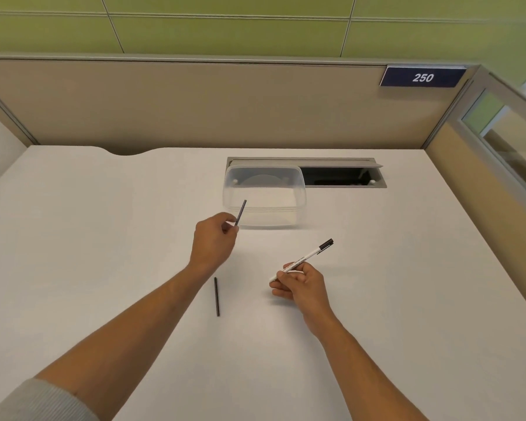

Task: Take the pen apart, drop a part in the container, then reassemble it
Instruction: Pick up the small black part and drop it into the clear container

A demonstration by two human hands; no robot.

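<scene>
While both forearms reach out over the white tabletop [88,238], a thin dark rod [217,296] lies loose on it between them, nearest the front edge and touching neither hand. Just beyond and toward the right edge, the right hand [301,284] has its fingers [289,279] closed around the lower end of the white pen barrel [301,259], which slants up and away with its black tip pointing toward the far right corner. Farther out, the left hand [214,238] pinches a second thin dark stick [241,212] between thumb and fingertips, holding it tilted so its upper end crosses the near wall of the clear plastic container [298,202]. That container stands toward the far edge, partly over a grey cable slot [346,174] set in the surface.
</scene>
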